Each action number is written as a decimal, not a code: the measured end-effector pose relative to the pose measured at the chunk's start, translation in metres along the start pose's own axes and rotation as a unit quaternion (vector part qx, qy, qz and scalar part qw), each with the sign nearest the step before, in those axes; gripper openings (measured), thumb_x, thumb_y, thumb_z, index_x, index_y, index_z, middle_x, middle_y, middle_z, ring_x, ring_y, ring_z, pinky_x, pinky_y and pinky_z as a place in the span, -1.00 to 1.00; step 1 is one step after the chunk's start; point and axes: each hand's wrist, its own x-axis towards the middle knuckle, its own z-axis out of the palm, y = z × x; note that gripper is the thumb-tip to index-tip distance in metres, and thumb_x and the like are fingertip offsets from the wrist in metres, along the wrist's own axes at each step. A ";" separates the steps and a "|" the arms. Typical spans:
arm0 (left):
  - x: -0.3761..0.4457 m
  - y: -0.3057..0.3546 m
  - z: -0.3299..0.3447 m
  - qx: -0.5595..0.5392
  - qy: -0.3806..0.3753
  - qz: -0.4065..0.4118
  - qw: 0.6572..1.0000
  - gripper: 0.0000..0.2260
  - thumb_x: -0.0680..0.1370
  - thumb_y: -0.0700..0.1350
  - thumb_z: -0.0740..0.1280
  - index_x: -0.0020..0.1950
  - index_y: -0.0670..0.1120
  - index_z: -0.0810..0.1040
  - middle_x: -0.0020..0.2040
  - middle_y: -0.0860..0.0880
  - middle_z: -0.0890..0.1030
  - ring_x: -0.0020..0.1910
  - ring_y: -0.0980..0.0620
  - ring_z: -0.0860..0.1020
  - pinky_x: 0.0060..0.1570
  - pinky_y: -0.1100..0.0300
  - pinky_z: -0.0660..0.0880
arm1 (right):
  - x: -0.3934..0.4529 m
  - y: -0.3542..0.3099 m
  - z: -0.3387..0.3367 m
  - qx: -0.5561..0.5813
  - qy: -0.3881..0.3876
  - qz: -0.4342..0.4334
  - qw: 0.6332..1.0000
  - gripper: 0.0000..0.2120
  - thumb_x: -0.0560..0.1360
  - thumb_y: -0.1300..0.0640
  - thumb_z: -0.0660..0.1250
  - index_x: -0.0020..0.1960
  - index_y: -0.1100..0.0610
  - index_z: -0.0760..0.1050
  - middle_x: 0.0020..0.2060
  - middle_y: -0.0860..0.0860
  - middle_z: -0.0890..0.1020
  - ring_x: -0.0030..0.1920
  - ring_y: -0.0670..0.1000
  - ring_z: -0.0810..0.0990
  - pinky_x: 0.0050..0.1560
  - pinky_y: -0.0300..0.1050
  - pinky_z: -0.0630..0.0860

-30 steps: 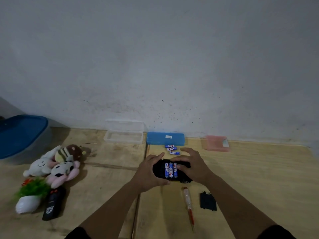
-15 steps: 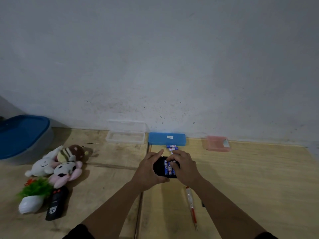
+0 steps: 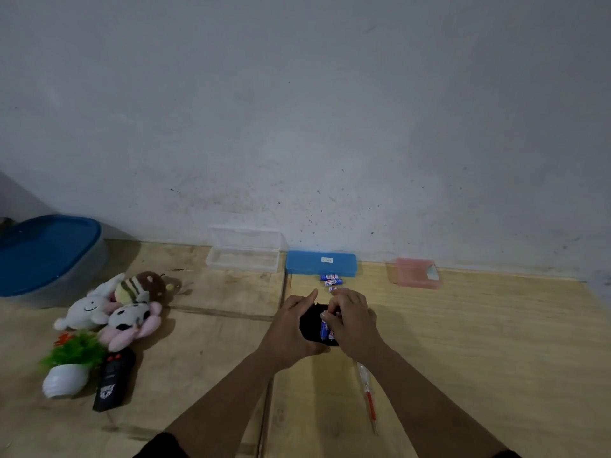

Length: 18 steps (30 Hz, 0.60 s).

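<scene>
Left hand (image 3: 291, 328) grips the black device (image 3: 309, 325) from its left side, just above the surface. Right hand (image 3: 353, 322), fingers curled, pinches the upper ends of the blue batteries (image 3: 325, 331) seated in the device.

Containers along the wall:
- clear box (image 3: 244, 259), open, lid raised;
- blue case (image 3: 320, 264), closed, white label on top;
- pink box (image 3: 413, 274), a pale item at its right end;
- grey tub (image 3: 66, 279), far left, closed with a blue lid.

Loose batteries (image 3: 331, 280) lie between the blue case and the hands. The surface is pale wooden board (image 3: 496, 342); behind it stands a scuffed grey-white wall (image 3: 330, 127).
</scene>
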 end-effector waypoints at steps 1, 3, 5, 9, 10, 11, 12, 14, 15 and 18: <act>-0.001 0.000 0.000 -0.004 0.006 -0.005 1.000 -0.03 0.17 0.02 0.62 0.49 0.00 0.22 0.16 0.05 0.37 0.11 0.15 0.42 0.12 0.42 0.37 | -0.002 0.001 0.000 0.010 0.003 -0.010 1.000 -0.88 0.50 0.08 0.28 -0.16 0.02 0.34 0.25 -0.04 0.46 0.37 -0.01 0.23 0.30 0.04 0.16; -0.001 0.002 -0.001 -0.005 0.016 -0.010 1.000 -0.03 0.17 0.01 0.62 0.49 -0.02 0.22 0.19 0.01 0.39 0.12 0.14 0.42 0.13 0.39 0.36 | -0.007 0.000 0.001 0.015 0.006 -0.030 0.999 -0.86 0.49 0.11 0.29 -0.18 0.00 0.33 0.20 -0.04 0.50 0.38 -0.04 0.24 0.34 0.02 0.14; -0.001 0.004 -0.003 -0.008 0.028 -0.014 0.999 -0.03 0.18 0.04 0.62 0.49 -0.03 0.22 0.18 0.04 0.39 0.12 0.16 0.42 0.10 0.42 0.33 | -0.010 -0.003 0.001 0.038 0.022 -0.055 0.997 -0.83 0.47 0.17 0.30 -0.20 0.00 0.33 0.03 -0.04 0.57 0.23 -0.02 0.42 0.25 -0.05 0.28; 0.002 0.011 -0.006 -0.006 0.020 -0.015 1.000 -0.03 0.18 0.03 0.62 0.49 -0.02 0.22 0.16 0.06 0.38 0.11 0.15 0.41 0.10 0.39 0.35 | -0.013 -0.010 -0.008 0.150 0.057 -0.050 0.986 -0.86 0.52 0.26 0.24 -0.05 0.03 0.36 -0.18 -0.03 0.61 -0.15 -0.11 0.57 -0.15 -0.29 0.42; 0.002 0.012 -0.006 -0.002 0.012 -0.016 1.000 -0.03 0.18 0.01 0.62 0.49 0.00 0.21 0.16 0.07 0.37 0.11 0.15 0.41 0.11 0.39 0.35 | -0.011 -0.011 -0.011 0.165 0.070 -0.039 0.983 -0.86 0.54 0.27 0.20 -0.01 0.04 0.36 -0.18 -0.01 0.59 -0.15 -0.08 0.58 -0.18 -0.31 0.42; 0.001 0.012 -0.006 -0.001 0.008 -0.018 1.000 -0.03 0.19 0.00 0.62 0.49 0.01 0.20 0.15 0.08 0.36 0.11 0.16 0.40 0.11 0.39 0.35 | -0.009 -0.012 -0.013 0.175 0.075 -0.028 0.981 -0.85 0.55 0.29 0.17 0.01 0.05 0.36 -0.16 0.01 0.58 -0.14 -0.05 0.57 -0.20 -0.33 0.41; 0.000 0.013 -0.005 0.000 0.007 -0.021 1.000 -0.03 0.19 -0.01 0.62 0.50 0.01 0.19 0.15 0.09 0.35 0.11 0.16 0.40 0.11 0.39 0.35 | -0.007 -0.012 -0.015 0.174 0.071 -0.019 0.982 -0.83 0.54 0.31 0.14 0.01 0.07 0.37 -0.14 0.03 0.56 -0.13 -0.04 0.56 -0.21 -0.35 0.40; -0.002 0.012 -0.004 0.001 0.009 -0.026 1.000 -0.03 0.20 -0.03 0.62 0.50 0.00 0.18 0.15 0.09 0.32 0.12 0.16 0.39 0.12 0.39 0.36 | -0.006 -0.009 -0.017 0.130 0.048 -0.008 0.990 -0.82 0.49 0.33 0.16 -0.01 0.10 0.41 -0.09 0.00 0.47 -0.13 -0.08 0.50 -0.27 -0.43 0.35; -0.004 0.011 -0.004 0.000 0.008 -0.028 1.000 -0.03 0.20 -0.04 0.62 0.50 0.00 0.18 0.16 0.09 0.31 0.12 0.16 0.38 0.11 0.42 0.36 | -0.007 -0.005 -0.018 0.097 0.042 -0.004 0.994 -0.83 0.47 0.30 0.20 -0.01 0.09 0.43 -0.09 -0.02 0.44 -0.15 -0.10 0.48 -0.32 -0.45 0.35; -0.006 0.010 -0.004 -0.006 0.008 -0.034 0.999 -0.03 0.21 -0.05 0.62 0.50 0.01 0.17 0.16 0.09 0.31 0.10 0.19 0.38 -0.02 0.59 0.32 | -0.011 0.004 -0.018 0.029 0.039 -0.011 0.999 -0.74 0.44 0.19 0.27 0.12 0.03 0.46 -0.09 -0.05 0.45 -0.13 -0.08 0.49 -0.31 -0.38 0.36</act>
